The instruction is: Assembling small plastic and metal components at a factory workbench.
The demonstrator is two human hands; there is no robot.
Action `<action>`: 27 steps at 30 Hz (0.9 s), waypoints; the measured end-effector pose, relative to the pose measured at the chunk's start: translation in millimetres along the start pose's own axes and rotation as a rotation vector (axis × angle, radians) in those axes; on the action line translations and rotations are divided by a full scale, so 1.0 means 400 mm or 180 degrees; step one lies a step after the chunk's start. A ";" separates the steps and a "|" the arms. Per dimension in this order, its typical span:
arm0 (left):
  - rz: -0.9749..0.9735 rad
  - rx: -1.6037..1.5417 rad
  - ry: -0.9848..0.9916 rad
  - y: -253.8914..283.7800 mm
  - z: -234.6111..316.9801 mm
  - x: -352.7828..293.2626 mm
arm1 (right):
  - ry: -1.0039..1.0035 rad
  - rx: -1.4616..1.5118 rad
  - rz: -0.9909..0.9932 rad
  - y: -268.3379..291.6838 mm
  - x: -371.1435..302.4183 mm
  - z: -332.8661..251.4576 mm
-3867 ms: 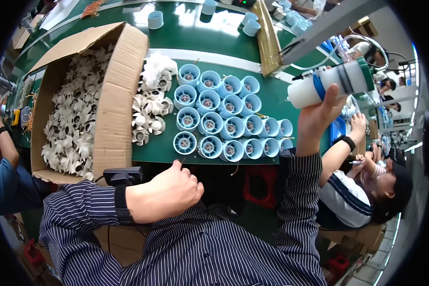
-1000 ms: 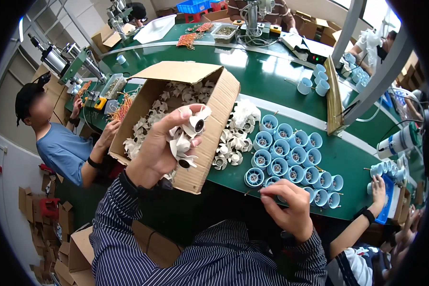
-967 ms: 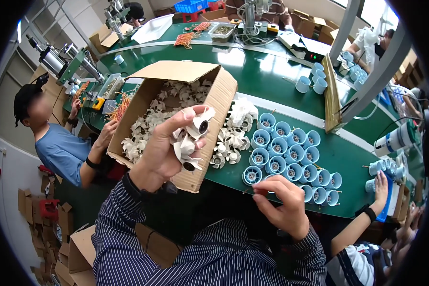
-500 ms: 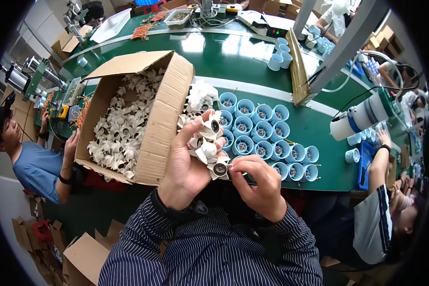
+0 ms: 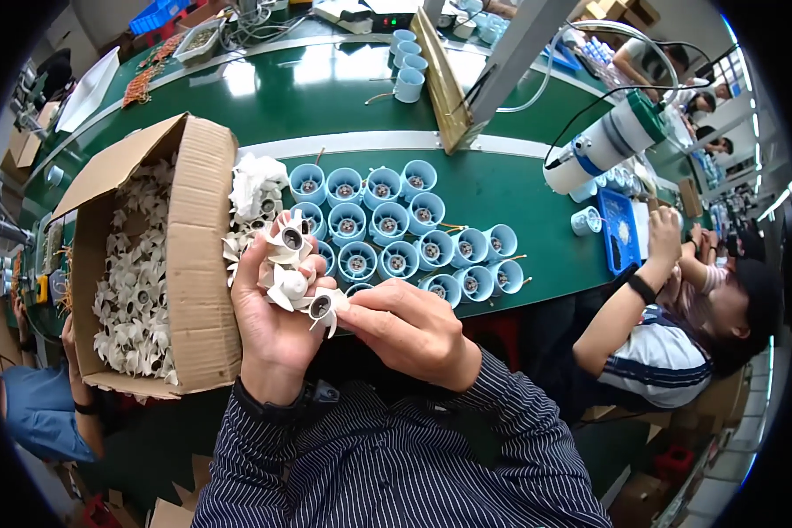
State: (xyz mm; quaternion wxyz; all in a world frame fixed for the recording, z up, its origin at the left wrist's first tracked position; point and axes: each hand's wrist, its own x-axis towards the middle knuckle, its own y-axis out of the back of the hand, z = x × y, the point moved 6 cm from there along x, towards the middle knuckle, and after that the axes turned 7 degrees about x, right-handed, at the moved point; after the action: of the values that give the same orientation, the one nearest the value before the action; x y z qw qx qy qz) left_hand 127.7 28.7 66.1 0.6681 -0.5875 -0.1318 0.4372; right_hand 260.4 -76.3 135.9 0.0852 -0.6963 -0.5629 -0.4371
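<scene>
Several small white fan impellers lie in a row in my left hand (image 5: pixel 273 333), palm up, with its fingers curled round them. The middle impeller (image 5: pixel 288 283) shows its rounded hub, while others turn a dark round centre toward me. My right hand (image 5: pixel 414 333) pinches the edge of the lowest impeller (image 5: pixel 323 307) between thumb and fingertips. Just beyond my hands stand rows of light blue plastic cups (image 5: pixel 347 222), each with a small motor-like part inside. To the left, an open cardboard box (image 5: pixel 204 264) holds a heap of the same impellers (image 5: pixel 132 299).
More impellers and a crumpled white plastic bag (image 5: pixel 260 180) lie against the box's right side. A wooden board (image 5: pixel 440 84) and a grey post (image 5: pixel 515 66) rise beyond the cups. At right are a white cylindrical device (image 5: pixel 603 145), a blue tray (image 5: pixel 620 231) and a co-worker's arm (image 5: pixel 620 308).
The view has swung to the right, so the box, cups and my hands appear further left. My left hand still holds the impellers, and my right hand stays at the lowest one.
</scene>
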 end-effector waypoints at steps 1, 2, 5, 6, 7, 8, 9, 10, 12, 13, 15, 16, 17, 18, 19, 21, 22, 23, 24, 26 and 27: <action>0.0025 -0.0010 0.0026 0.004 -0.007 0.008 | -0.0069 -0.0054 0.0014 0.016 -0.002 0.006; 0.0057 -0.0021 0.0029 0.011 -0.012 0.012 | -0.0128 -0.0088 0.0019 0.030 -0.008 0.015; -0.0060 -0.0119 0.0164 0.021 -0.025 0.004 | -0.0517 -0.0379 0.0382 0.141 -0.050 0.056; -0.0118 -0.0161 0.0223 0.024 -0.034 0.003 | -0.0999 -0.0454 0.0588 0.194 -0.086 0.089; -0.0130 -0.0180 0.0276 0.020 -0.043 0.000 | -0.1476 -0.0547 0.0809 0.255 -0.127 0.116; -0.0181 -0.0185 0.0309 0.019 -0.048 -0.007 | -0.1908 -0.0558 0.1071 0.309 -0.178 0.154; -0.0243 -0.0198 0.0352 0.009 -0.051 -0.014 | -0.2334 -0.0586 0.1339 0.359 -0.223 0.182; -0.0304 -0.0208 0.0398 0.004 -0.060 -0.014 | -0.2346 -0.0622 0.1343 0.386 -0.249 0.198; -0.0265 -0.0192 0.0446 0.003 -0.079 -0.009 | -0.2550 -0.1005 0.1241 0.423 -0.296 0.239; -0.0224 -0.0164 0.0462 0.005 -0.090 -0.008 | -0.2649 -0.1184 0.1185 0.430 -0.314 0.255; -0.0197 -0.0145 0.0507 0.004 -0.108 0.003 | -0.2680 -0.1251 0.1059 0.433 -0.329 0.272; -0.0231 -0.0071 0.0543 0.004 -0.119 0.009 | -0.2701 -0.1297 0.0928 0.432 -0.335 0.278; -0.0259 0.0007 0.0576 0.007 -0.127 0.013 | -0.2725 -0.1335 0.0797 0.429 -0.339 0.281; -0.0288 0.0085 0.0609 0.010 -0.135 0.016 | -0.2738 -0.1345 0.0803 0.433 -0.342 0.280; -0.0286 0.0084 0.0627 0.012 -0.143 0.021 | -0.2791 -0.1405 0.0750 0.436 -0.344 0.280; -0.0346 0.0176 0.0635 0.013 -0.151 0.029 | -0.2875 -0.1478 0.0633 0.434 -0.344 0.287; -0.0376 0.0222 0.0640 0.013 -0.155 0.032 | -0.2878 -0.1466 0.0634 0.435 -0.342 0.287; -0.0369 0.0225 0.0642 0.013 -0.158 0.034 | -0.2834 -0.1492 0.0585 0.435 -0.337 0.285; -0.0367 0.0267 0.0624 0.013 -0.161 0.035 | -0.2790 -0.1517 0.0537 0.436 -0.331 0.282; -0.0370 0.0349 0.0597 0.011 -0.166 0.039 | -0.2753 -0.1544 0.0494 0.436 -0.325 0.281; -0.0369 0.0351 0.0606 0.010 -0.169 0.041 | -0.2775 -0.1557 0.0489 0.434 -0.323 0.282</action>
State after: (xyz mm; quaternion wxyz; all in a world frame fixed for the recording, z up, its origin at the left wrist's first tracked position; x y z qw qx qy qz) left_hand 182.2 -5.0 38.5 0.7331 -0.5800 -0.0773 0.3466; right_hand 469.1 -160.0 41.7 -0.2915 -0.8530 -0.3744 -0.2173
